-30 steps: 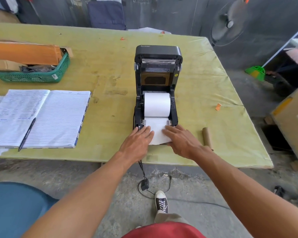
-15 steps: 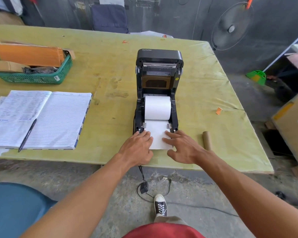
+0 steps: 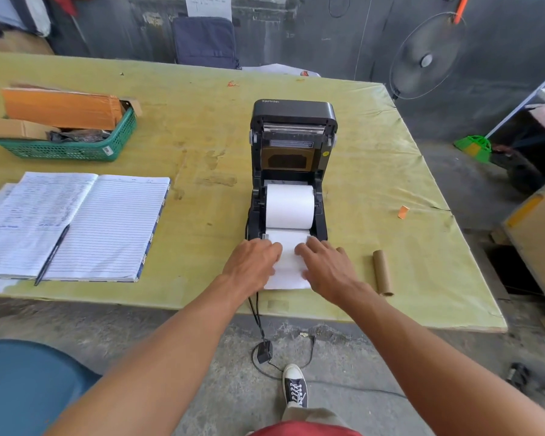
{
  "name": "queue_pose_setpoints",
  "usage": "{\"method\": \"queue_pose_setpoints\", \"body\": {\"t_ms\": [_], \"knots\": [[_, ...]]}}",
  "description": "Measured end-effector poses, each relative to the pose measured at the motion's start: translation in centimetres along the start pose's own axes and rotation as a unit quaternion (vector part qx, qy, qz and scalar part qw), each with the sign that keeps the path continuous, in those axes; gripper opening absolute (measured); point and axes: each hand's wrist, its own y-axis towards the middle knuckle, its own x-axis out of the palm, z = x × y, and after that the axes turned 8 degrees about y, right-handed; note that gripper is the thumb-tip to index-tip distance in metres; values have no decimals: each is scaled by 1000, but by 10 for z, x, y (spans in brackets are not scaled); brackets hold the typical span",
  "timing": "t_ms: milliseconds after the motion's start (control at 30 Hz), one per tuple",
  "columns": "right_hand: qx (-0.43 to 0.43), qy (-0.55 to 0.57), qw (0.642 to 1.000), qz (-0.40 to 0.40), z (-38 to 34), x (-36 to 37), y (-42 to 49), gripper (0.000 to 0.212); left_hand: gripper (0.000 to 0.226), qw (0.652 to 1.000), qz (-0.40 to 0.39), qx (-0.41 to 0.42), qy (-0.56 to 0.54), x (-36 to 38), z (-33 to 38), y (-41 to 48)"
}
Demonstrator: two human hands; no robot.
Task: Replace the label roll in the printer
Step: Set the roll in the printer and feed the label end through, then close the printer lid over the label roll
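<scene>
The printer (image 3: 291, 171) stands on the green table (image 3: 202, 127) with its lid (image 3: 293, 121) swung up and back, and a full white label roll (image 3: 290, 206) already sits in the open bay between the side guides. A free strip of paper (image 3: 288, 269) runs from the roll out over the front edge of the printer and lies flat on the table towards the person. The left hand (image 3: 252, 265) rests palm down on the left side of that strip, fingers together and extended, pressing on the paper rather than gripping it; the right hand (image 3: 326, 269) lies the same way on the right side, fingers slightly spread, its tips near the front of the bay. Neither hand is closed around anything. A bare cardboard tube (image 3: 383, 272), probably the spent core, lies on the table to the right of the right hand, apart from it. An open notebook (image 3: 76, 225) with a pen (image 3: 51, 255) on it lies well to the left. Judging by this, the new roll is seated and the step in hand is laying the leading strip straight and centred through the front guides. The next move would seem to call for keeping the strip flat and square to the exit while the hands let go, then reaching back to bring the lid down until it latches, with enough paper left protruding past the front edge. If the strip lies skewed, it could feed crooked once the lid is closed.
</scene>
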Motion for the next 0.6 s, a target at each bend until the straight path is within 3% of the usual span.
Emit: {"method": "queue_pose_setpoints", "body": {"t_ms": [133,267,400,467,567,600], "knots": [[-3,-37,998,43,-2,11,0,42,29,995,11,12,98,8,5,-1],[-5,0,1000,17,4,4,7,40,31,994,13,16,109,16,1,4],[38,158,980,-116,13,-35,25,41,29,993,-108,15,-48,-11,-13,26],[69,232,956,-165,19,-57,35,35,23,982,-124,-2,-140,-30,-20,38],[96,279,952,-80,28,-85,54,12,20,967,1,-63,-247,-59,-33,57],[114,296,948,-27,32,-95,62,16,22,957,63,-94,-269,-68,-38,66]]}}
